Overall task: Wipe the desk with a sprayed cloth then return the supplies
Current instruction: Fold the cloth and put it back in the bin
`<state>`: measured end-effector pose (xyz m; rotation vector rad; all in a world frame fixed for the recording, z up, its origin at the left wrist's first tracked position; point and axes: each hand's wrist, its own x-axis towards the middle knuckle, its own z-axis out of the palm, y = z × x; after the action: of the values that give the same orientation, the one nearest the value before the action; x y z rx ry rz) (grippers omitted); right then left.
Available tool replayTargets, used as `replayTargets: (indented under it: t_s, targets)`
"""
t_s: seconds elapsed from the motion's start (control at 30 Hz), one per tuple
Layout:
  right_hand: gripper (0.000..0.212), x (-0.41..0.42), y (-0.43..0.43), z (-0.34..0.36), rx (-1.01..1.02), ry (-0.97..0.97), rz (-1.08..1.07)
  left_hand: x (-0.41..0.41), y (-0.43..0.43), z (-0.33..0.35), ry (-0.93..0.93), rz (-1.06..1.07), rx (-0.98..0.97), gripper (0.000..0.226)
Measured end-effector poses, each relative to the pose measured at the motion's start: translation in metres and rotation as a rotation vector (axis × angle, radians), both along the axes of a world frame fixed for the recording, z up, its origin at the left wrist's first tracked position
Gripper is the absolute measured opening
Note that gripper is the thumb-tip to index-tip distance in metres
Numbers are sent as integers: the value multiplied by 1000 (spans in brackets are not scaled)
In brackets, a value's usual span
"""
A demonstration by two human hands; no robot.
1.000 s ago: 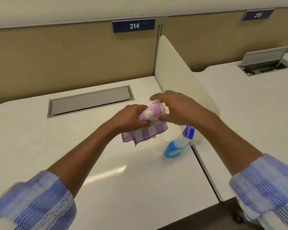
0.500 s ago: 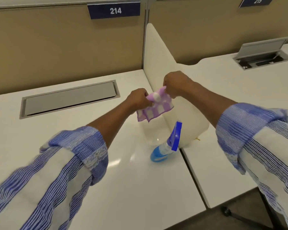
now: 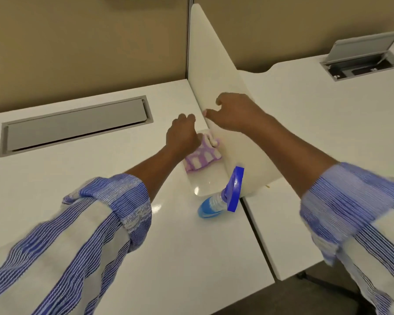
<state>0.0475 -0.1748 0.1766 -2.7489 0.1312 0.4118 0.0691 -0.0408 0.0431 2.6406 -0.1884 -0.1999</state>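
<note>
A purple and white checked cloth [image 3: 201, 156] lies bunched on the white desk [image 3: 82, 169] beside the white divider panel [image 3: 216, 71]. My left hand [image 3: 182, 135] is closed on the cloth's far end and presses it to the desk. Above the divider's sloping edge my right hand [image 3: 233, 111] hovers with curled, parted fingers and holds nothing. A spray bottle [image 3: 222, 196] with blue liquid and a blue trigger head stands near the divider's front end, a little nearer to me than the cloth.
A closed grey cable hatch [image 3: 75, 126] is set into the desk at the back left. The neighbouring desk [image 3: 316, 123] on the right has an open cable hatch [image 3: 362, 57]. Tan partition walls close the back. The floor shows past the front edge.
Both hands held the cloth up in the air before. Now the right hand has let go and the left hand has brought the cloth down onto the desk by the divider.
</note>
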Motion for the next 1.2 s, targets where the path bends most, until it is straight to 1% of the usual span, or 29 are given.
replayTargets:
  t_s: [0.03,0.1,0.13,0.23,0.27,0.3,0.33,0.43,0.47,0.5,0.53,0.67,0.8,0.9,1.0,1.1,1.2]
  targets:
    - [69,-16,-3,11,48,-6,-31,-5,3,-2,-28,19,-12,58]
    - [80,-53,-11,26,87,7,-82,-16,12,-7,-18,61,-34,60]
    - [86,-73,-13,32,95,31,-109,-22,17,-11,12,90,-48,61]
    - [115,-128,-10,46,136,118,-206,-46,29,-25,142,207,-136,62]
    - [119,-142,-8,46,163,159,-235,-55,31,-31,187,236,-165,62]
    - [116,-153,-6,42,191,199,-258,-62,32,-36,231,255,-191,63]
    - [105,-163,-3,36,221,229,-275,-69,33,-42,273,266,-215,64]
    - [53,-179,3,11,313,242,-328,-87,30,-54,347,284,-278,63]
    - [40,-181,4,4,339,226,-354,-91,29,-56,356,281,-289,62]
    - [30,-183,5,-1,357,204,-376,-94,28,-57,363,277,-297,62]
    - [25,-183,5,-5,370,181,-386,-96,27,-58,370,275,-304,62]
    - [20,-181,3,-6,394,107,-359,-100,26,-55,388,268,-334,53]
    - [18,-180,-4,6,449,75,-390,-101,26,-52,405,266,-349,50]
    - [17,-185,-12,30,517,-31,-398,-101,25,-53,405,265,-363,48]
    - [27,-189,-19,62,612,-134,-367,-101,25,-54,419,273,-361,56]
    - [22,-187,-23,82,653,-247,-332,-101,24,-55,417,273,-368,55]
    - [18,-177,-18,80,647,-321,-340,-102,23,-56,417,279,-378,50]
